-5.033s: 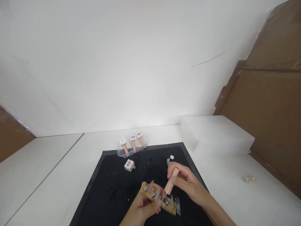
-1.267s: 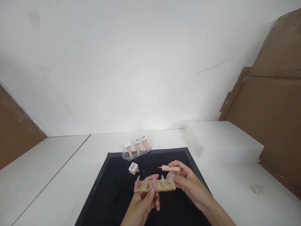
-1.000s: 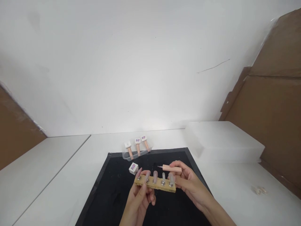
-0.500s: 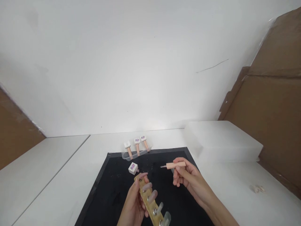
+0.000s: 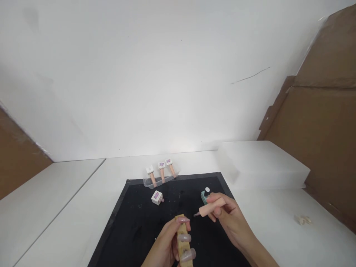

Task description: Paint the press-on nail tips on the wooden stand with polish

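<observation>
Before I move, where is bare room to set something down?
Bare: the white table left of the black mat, and the mat between its left edge and the left hand. Crowded: around the nail stand, brush, right hand and green bottle.

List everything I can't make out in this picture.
- Yellowish strip, near end: cut off by the head view's bottom edge.
- Green item: head view, partly behind the right hand.
- Label detail on the lone white bottle: head view, too small.
- Pale bits at right: head view, too blurred to identify.
</observation>
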Motion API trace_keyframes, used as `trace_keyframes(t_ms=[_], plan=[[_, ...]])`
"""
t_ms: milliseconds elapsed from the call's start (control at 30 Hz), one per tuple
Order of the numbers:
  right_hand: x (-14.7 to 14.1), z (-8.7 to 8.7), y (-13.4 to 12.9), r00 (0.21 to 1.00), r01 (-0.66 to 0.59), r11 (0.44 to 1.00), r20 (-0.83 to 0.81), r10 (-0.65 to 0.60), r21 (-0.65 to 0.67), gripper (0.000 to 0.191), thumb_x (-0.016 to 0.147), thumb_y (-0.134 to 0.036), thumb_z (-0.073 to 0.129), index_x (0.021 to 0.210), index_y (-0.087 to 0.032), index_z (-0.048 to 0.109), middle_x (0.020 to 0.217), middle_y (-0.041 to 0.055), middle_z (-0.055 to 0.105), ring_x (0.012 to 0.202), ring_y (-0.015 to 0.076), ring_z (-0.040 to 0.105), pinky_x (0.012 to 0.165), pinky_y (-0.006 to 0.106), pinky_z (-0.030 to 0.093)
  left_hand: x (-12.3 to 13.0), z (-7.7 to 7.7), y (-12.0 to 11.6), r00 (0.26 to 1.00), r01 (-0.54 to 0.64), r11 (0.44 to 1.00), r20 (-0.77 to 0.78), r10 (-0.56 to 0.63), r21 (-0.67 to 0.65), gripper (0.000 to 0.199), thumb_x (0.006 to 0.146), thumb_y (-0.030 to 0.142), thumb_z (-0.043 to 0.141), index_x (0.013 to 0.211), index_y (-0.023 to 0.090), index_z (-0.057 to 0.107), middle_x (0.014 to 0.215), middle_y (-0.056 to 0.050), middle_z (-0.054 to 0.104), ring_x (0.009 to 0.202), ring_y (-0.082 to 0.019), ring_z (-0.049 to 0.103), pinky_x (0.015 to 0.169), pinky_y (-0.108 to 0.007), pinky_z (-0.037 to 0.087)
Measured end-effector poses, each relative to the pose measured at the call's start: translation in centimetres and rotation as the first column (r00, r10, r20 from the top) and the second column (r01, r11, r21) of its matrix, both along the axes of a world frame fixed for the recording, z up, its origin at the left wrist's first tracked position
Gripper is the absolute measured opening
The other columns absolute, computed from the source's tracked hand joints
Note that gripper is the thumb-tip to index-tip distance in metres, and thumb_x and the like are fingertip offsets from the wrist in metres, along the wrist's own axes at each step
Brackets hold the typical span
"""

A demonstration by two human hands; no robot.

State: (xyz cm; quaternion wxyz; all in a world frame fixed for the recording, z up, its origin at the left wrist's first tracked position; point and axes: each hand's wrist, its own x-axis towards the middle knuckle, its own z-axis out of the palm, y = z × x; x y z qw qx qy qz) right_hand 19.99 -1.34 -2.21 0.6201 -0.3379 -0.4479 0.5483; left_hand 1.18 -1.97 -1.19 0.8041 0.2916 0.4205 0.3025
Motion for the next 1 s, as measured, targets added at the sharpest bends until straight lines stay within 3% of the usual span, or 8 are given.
trace_keyframes(t_ms=[267, 500, 733, 1000], plan=[[0.1, 0.4, -0.2, 0.994, -0.069, 0.997, 0.092, 0.065, 0.046, 0.018, 0.075, -0.038, 0.075, 0.088, -0.026, 0.075, 0.063, -0.0015, 0.060, 0.057, 0.0125, 0.051, 0.058, 0.024, 0.043, 0.6, -1.0, 0.3, 0.999, 0.018, 0.999, -0.029, -0.016, 0.048, 0.052, 0.059, 0.066, 0.068, 0.078, 0.019, 0.058, 0.051, 0.009, 0.043, 0.036, -0.005, 0.039, 0.030, -0.016, 0.032], [0.2, 0.7, -0.4, 0.970, -0.039, 0.997, 0.241, 0.021, 0.072, 0.015, 0.079, -0.037, 0.071, 0.090, -0.027, 0.074, 0.063, -0.0009, 0.064, 0.059, 0.0146, 0.057, 0.061, 0.025, 0.047, 1.0, -2.1, 0.4, 1.000, -0.018, 0.998, 0.000, 0.018, 0.054, 0.055, 0.055, 0.069, 0.068, 0.077, 0.019, 0.057, 0.048, 0.009, 0.043, 0.035, -0.006, 0.038, 0.029, -0.017, 0.032], [0.1, 0.9, -0.5, 0.939, -0.076, 0.995, 0.339, 0.049, 0.066, 0.021, 0.080, -0.040, 0.067, 0.091, -0.023, 0.074, 0.070, 0.0017, 0.066, 0.061, 0.0160, 0.058, 0.062, 0.027, 0.047, 1.4, -2.0, 0.5, 0.998, -0.061, 0.997, 0.008, 0.061, 0.048, 0.058, 0.054, 0.068, 0.070, 0.079, 0.017, 0.059, 0.047, 0.009, 0.043, 0.037, -0.007, 0.040, 0.031, -0.018, 0.031], [0.2, 0.7, -0.4, 0.857, -0.023, 0.998, 0.516, -0.007, 0.052, 0.018, 0.081, -0.033, 0.063, 0.093, -0.025, 0.074, 0.077, 0.0035, 0.068, 0.069, 0.0200, 0.059, 0.065, 0.031, 0.047, 1.4, -2.2, 0.5, 0.998, -0.054, 0.997, 0.031, 0.052, 0.064, 0.055, 0.055, 0.066, 0.070, 0.078, 0.018, 0.059, 0.050, 0.008, 0.045, 0.037, -0.008, 0.041, 0.032, -0.019, 0.035]])
